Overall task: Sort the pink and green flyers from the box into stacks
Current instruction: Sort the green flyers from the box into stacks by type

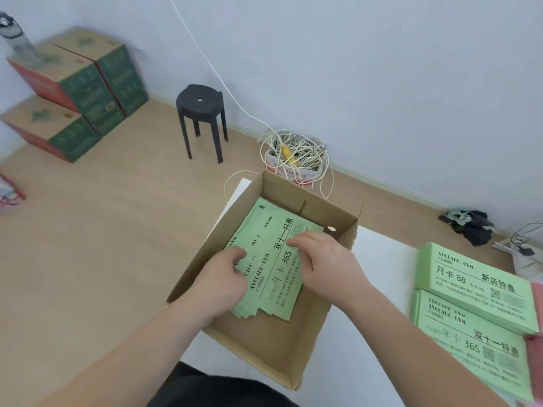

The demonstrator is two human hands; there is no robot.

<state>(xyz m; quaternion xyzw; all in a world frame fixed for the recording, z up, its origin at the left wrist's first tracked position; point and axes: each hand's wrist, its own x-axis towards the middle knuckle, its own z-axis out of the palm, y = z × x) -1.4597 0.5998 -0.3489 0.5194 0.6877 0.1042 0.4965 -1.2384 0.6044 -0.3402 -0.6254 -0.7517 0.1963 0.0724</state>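
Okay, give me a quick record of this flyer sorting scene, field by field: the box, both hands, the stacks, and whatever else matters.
box: open cardboard, on the white table
contents: loose pile of green flyers; no pink showing in it
left hand: grips the pile's left edge
right hand: pinches the top flyer
sorted green: back stack and front stack, right of the box
pink flyers: sliver at the frame's right edge, beside the green stacks
floor: black stool near the wall

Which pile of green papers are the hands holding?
The green pile in the cardboard box; the left hand and right hand hold it. The 88 stack and 365 stack lie outside, untouched.
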